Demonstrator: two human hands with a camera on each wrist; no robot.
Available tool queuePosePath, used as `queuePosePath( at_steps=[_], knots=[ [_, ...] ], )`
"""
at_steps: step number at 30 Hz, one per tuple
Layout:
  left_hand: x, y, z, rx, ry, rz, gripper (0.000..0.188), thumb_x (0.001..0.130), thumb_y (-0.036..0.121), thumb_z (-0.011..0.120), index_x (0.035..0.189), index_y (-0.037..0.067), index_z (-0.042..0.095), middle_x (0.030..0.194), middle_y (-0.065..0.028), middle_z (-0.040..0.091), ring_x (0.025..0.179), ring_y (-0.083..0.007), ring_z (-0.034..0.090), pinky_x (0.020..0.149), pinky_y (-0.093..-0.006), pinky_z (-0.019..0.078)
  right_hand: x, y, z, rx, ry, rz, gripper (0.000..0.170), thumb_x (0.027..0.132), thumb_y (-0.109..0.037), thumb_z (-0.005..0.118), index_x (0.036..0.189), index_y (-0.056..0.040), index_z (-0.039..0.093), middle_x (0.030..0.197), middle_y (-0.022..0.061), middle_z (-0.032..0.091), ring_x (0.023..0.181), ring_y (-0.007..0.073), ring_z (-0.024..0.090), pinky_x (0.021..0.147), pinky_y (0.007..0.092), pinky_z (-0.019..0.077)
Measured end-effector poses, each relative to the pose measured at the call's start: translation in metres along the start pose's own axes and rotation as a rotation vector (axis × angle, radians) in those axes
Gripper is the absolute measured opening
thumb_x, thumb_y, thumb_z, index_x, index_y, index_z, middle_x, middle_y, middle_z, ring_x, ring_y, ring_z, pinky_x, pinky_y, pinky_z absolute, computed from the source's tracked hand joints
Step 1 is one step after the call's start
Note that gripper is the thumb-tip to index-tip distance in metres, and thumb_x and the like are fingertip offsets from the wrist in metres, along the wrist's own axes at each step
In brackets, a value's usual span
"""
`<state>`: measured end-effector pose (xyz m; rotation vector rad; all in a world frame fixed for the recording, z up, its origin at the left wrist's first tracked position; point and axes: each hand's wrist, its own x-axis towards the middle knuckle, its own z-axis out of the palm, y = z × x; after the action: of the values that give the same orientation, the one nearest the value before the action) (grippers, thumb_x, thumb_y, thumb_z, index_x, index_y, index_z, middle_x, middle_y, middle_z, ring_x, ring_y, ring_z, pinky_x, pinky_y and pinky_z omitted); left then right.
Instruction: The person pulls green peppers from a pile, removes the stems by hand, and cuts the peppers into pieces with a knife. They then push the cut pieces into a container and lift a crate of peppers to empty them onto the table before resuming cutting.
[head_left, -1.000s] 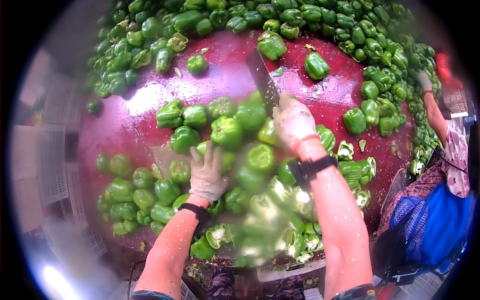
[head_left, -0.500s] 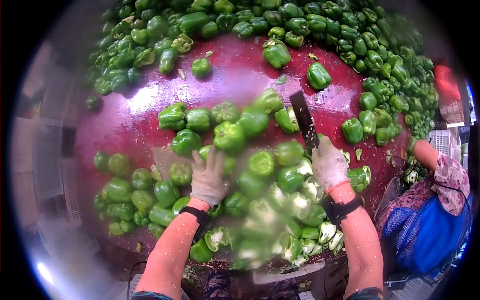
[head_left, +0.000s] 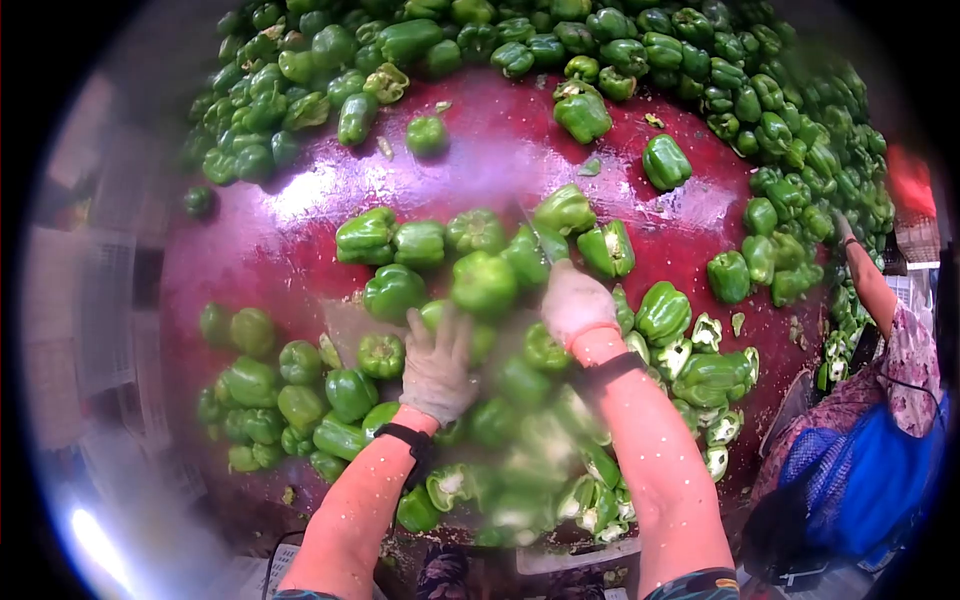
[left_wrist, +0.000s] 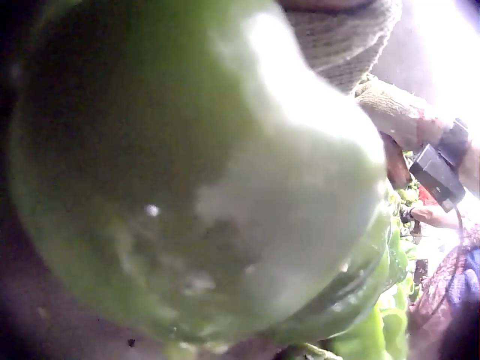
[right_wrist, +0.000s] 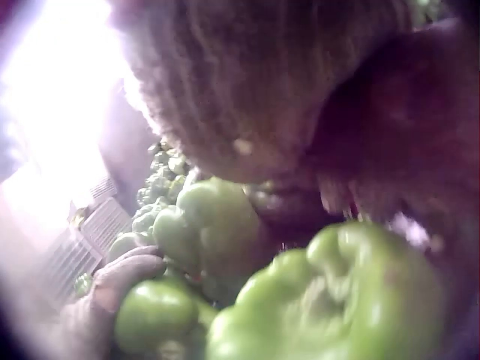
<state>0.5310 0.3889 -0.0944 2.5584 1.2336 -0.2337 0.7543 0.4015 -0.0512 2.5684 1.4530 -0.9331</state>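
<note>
My gloved right hand (head_left: 580,300) grips a knife (head_left: 541,238), its blade thin and edge-on against a blurred green pepper. Left of it, my gloved left hand (head_left: 440,368) rests its spread fingers on a green pepper (head_left: 432,314). Just beyond stand a light green pepper (head_left: 484,284) and a cut pepper (head_left: 607,249). In the left wrist view a large pepper (left_wrist: 195,165) hides most of that hand. The right wrist view shows the right glove (right_wrist: 240,82) above a pepper (right_wrist: 330,300), and left-hand fingers (right_wrist: 133,271) against a smaller one.
Whole peppers (head_left: 270,390) lie at the left of the red table (head_left: 480,115); cut peppers (head_left: 715,378) lie at the right. A large pile (head_left: 815,150) rings the far side. Another person's arm (head_left: 872,285) reaches into it at the right, beside a blue bag (head_left: 870,475).
My right hand moved right and nearer me, then back left with the knife. A cut pepper came into sight beyond it. The other person's arm drew back, then reached out again.
</note>
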Motion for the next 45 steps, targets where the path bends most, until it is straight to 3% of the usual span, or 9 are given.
queuePosePath(
  at_steps=[11, 13, 16, 22, 27, 36, 38, 40, 45],
  knots=[
    [0.003, -0.001, -0.001, 0.029, 0.039, 0.013, 0.087, 0.071, 0.037, 0.072, 0.145, 0.01, 0.037, 0.153, -0.0153, 0.027, 0.137, -0.0558, 0.014, 0.11, -0.0574, 0.0267, -0.009, 0.022, 0.0, -0.037, 0.157, -0.037, 0.02, 0.089, -0.017, 0.054, 0.102, -0.0013, 0.057, 0.088, 0.0244, 0.066, 0.085, 0.0371, 0.068, 0.071, 0.0461, 0.0547],
    [0.004, -0.002, 0.0, 0.035, 0.025, 0.007, 0.087, 0.071, 0.039, 0.072, 0.146, 0.01, 0.036, 0.154, -0.0153, 0.026, 0.138, -0.0557, 0.012, 0.111, -0.0569, 0.0256, -0.035, 0.046, -0.006, -0.377, 0.311, -0.322, 0.017, 0.087, -0.014, 0.057, 0.099, -0.0027, 0.062, 0.075, 0.0174, 0.064, 0.068, 0.0366, 0.064, 0.063, 0.0429, 0.0529],
    [0.004, -0.003, 0.0, 0.017, 0.037, 0.009, 0.088, 0.072, 0.039, 0.072, 0.146, 0.01, 0.035, 0.153, -0.0156, 0.026, 0.138, -0.0551, 0.012, 0.111, -0.0573, 0.0257, -0.092, 0.046, -0.021, 0.161, 0.605, -0.146, 0.016, 0.09, -0.013, 0.061, 0.088, -0.0036, 0.048, 0.069, 0.0164, 0.055, 0.063, 0.0347, 0.059, 0.056, 0.0439, 0.046],
    [0.004, 0.0, 0.0, 0.031, 0.077, 0.007, 0.089, 0.07, 0.038, 0.074, 0.146, 0.01, 0.034, 0.152, -0.016, 0.028, 0.137, -0.055, 0.015, 0.11, -0.0573, 0.0276, -0.143, 0.039, -0.01, 0.026, 0.292, -0.187, 0.01, 0.088, -0.011, 0.057, 0.09, -0.0027, 0.051, 0.065, 0.0159, 0.059, 0.061, 0.0361, 0.063, 0.059, 0.0469, 0.051],
    [0.004, 0.0, -0.005, -0.021, 0.034, -0.007, 0.089, 0.069, 0.033, 0.075, 0.145, 0.008, 0.035, 0.152, -0.0171, 0.027, 0.137, -0.0567, 0.015, 0.112, -0.0585, 0.0257, -0.111, 0.048, 0.029, -0.057, -0.181, 0.041, 0.027, 0.089, -0.011, 0.044, 0.11, 0.0027, 0.057, 0.095, 0.0272, 0.067, 0.091, 0.0406, 0.067, 0.077, 0.0487, 0.0537],
    [0.004, 0.0, 0.005, 0.039, 0.123, 0.033, 0.087, 0.07, 0.034, 0.074, 0.143, 0.007, 0.036, 0.151, -0.0182, 0.027, 0.136, -0.0553, 0.017, 0.113, -0.0557, 0.0261, -0.123, 0.064, 0.073, -0.23, 0.076, -0.121, 0.017, 0.085, -0.01, 0.049, 0.098, -0.0028, 0.056, 0.081, 0.0157, 0.069, 0.076, 0.0319, 0.07, 0.063, 0.0427, 0.0546],
    [0.004, 0.001, 0.005, 0.04, 0.151, 0.031, 0.087, 0.07, 0.032, 0.074, 0.143, 0.006, 0.034, 0.151, -0.0188, 0.027, 0.135, -0.0556, 0.018, 0.113, -0.0559, 0.0261, -0.137, 0.072, 0.068, -0.073, 0.125, 0.008, 0.011, 0.089, -0.012, 0.049, 0.094, -0.0039, 0.054, 0.074, 0.0108, 0.066, 0.066, 0.0281, 0.067, 0.059, 0.0409, 0.0532],
    [0.003, -0.002, 0.015, 0.041, 0.25, 0.074, 0.09, 0.069, 0.03, 0.075, 0.144, 0.006, 0.031, 0.149, -0.0196, 0.029, 0.134, -0.0563, 0.021, 0.112, -0.057, 0.0267, -0.152, 0.103, 0.082, 0.087, 0.47, -0.081, 0.007, 0.091, -0.011, 0.053, 0.091, -0.0039, 0.053, 0.072, 0.0089, 0.063, 0.062, 0.0251, 0.062, 0.06, 0.0384, 0.0519],
    [0.004, 0.002, 0.013, 0.036, 0.233, 0.062, 0.09, 0.07, 0.03, 0.075, 0.143, 0.005, 0.029, 0.148, -0.0198, 0.031, 0.136, -0.05, 0.023, 0.115, -0.0589, 0.0193, -0.225, 0.095, 0.029, 1.174, 0.448, 0.26, 0.01, 0.091, -0.004, 0.054, 0.101, -0.0012, 0.055, 0.075, 0.0009, 0.057, 0.06, 0.01, 0.054, 0.054, 0.0265, 0.0464]
  ],
)
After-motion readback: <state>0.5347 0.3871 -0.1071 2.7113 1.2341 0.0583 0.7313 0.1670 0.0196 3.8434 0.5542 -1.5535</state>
